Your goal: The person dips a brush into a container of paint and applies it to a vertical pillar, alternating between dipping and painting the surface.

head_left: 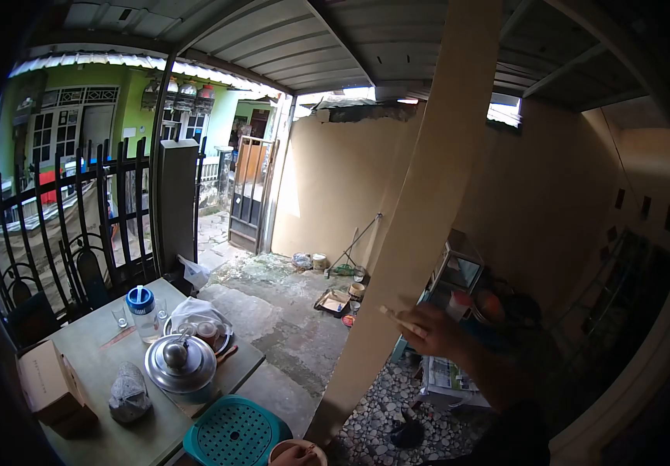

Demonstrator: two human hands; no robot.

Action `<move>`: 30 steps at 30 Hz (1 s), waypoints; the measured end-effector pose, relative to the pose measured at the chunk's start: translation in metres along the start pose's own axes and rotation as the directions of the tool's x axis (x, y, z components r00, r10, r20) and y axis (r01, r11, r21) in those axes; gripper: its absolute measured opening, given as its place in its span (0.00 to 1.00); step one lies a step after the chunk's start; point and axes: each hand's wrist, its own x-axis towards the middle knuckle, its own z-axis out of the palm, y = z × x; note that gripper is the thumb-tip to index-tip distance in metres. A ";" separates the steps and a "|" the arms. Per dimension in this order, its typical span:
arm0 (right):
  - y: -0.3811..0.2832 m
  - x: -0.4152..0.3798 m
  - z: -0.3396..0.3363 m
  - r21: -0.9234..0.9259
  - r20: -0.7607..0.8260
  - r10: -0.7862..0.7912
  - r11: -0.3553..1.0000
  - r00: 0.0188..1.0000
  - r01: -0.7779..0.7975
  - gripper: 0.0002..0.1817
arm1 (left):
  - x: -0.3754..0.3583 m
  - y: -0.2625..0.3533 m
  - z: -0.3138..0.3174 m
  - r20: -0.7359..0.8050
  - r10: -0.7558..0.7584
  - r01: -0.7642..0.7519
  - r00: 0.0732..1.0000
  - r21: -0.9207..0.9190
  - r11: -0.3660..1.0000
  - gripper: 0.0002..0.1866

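My right hand [426, 329] is raised at the beige pillar [428, 167], closed round a pale, slim brush-like tool [394, 315]. The tool's tip lies over the pillar's face; whether it touches cannot be made out. At the bottom edge, my left hand [294, 456] grips a small round tub [318, 453] with a light rim. Most of the tub and its contents are cut off by the frame. Beside it stands a teal plastic stool [238, 432] with a perforated seat.
A table [230, 370] at left bears a cardboard box [49, 380], a lidded metal pot [180, 363], a blue-topped jug [142, 311] and a plastic bag [129, 394]. A roller tray [332, 301] and buckets stand on the floor. A shelf cabinet [459, 268] is behind the pillar.
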 end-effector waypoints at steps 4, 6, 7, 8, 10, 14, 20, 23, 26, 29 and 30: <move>-0.017 -0.081 0.076 0.375 -0.062 0.435 0.844 0.898 -0.383 0.09 | -0.002 -0.004 0.002 0.043 -0.064 0.068 0.997 -0.083 0.994 0.20; -0.035 -0.121 0.113 0.579 -0.033 0.687 0.605 0.726 -0.546 0.10 | 0.000 -0.031 0.008 0.080 0.035 -0.038 0.996 0.037 0.999 0.17; -0.039 -0.148 0.142 0.700 -0.004 0.788 0.442 0.616 -0.561 0.11 | 0.003 -0.052 0.012 0.099 0.124 -0.137 0.987 0.148 0.979 0.17; -0.048 -0.173 0.165 0.776 0.000 0.870 0.311 0.493 -0.549 0.11 | 0.000 -0.046 0.012 0.058 0.121 -0.125 0.991 0.081 0.989 0.17; -0.076 -0.193 0.186 0.867 0.049 0.962 0.092 0.269 -0.489 0.11 | 0.013 -0.062 0.023 -0.083 0.342 -0.348 0.936 -0.069 0.935 0.17; -0.118 -0.224 0.195 0.881 0.261 0.949 -0.160 0.177 -0.444 0.15 | -0.003 0.012 -0.008 0.039 -0.069 0.076 0.997 -0.206 0.976 0.18; -0.133 -0.232 0.176 0.845 0.095 0.977 0.022 0.191 -0.535 0.12 | 0.013 0.045 -0.030 0.166 -0.125 0.176 0.978 -0.348 0.921 0.13; -0.143 -0.220 0.164 0.817 0.060 0.978 0.066 0.198 -0.572 0.11 | 0.015 0.075 -0.039 0.109 -0.074 0.098 0.991 -0.238 0.966 0.16; -0.158 -0.215 0.162 0.800 0.114 0.953 0.079 0.279 -0.594 0.10 | 0.014 0.097 -0.043 0.096 -0.059 0.075 0.994 -0.176 0.982 0.19; -0.168 -0.214 0.169 0.790 0.208 0.926 0.031 0.315 -0.613 0.08 | 0.012 0.109 -0.051 0.104 -0.077 0.094 0.992 -0.171 0.981 0.20; -0.171 -0.213 0.173 0.777 0.223 0.913 0.045 0.342 -0.628 0.08 | 0.011 0.106 -0.053 0.098 -0.085 0.101 0.992 -0.173 0.980 0.20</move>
